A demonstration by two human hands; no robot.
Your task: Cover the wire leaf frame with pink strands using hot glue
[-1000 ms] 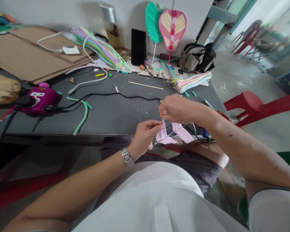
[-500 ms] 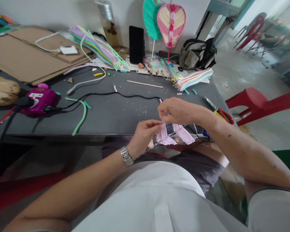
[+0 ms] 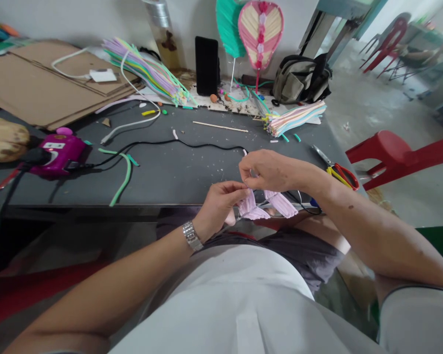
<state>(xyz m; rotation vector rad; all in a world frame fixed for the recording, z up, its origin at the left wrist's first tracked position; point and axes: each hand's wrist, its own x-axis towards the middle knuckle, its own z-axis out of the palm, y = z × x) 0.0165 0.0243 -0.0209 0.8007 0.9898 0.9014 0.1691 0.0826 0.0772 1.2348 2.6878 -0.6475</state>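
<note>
At the table's front edge, my left hand (image 3: 220, 202) pinches a lilac piece made of fuzzy pipe cleaners (image 3: 248, 205) between thumb and fingers. Just above it, my right hand (image 3: 268, 169) is closed, its thumb and forefinger meeting at the piece's upper end; a lilac strand seems to be in them, partly hidden. The lilac rows sit on a thin wire frame as slanting bands, and a second lilac band (image 3: 284, 205) lies to the right, under my right wrist. A metal watch is on my left wrist.
Scissors (image 3: 334, 167) lie right of my right forearm. Pipe cleaner bundles (image 3: 147, 69) (image 3: 297, 119), a phone (image 3: 206, 66), leaf-shaped fans (image 3: 261, 34) and a bag (image 3: 300, 81) line the back. A purple power socket (image 3: 61, 152) and a black cord (image 3: 151, 142) are left. A red chair (image 3: 387, 152) stands right.
</note>
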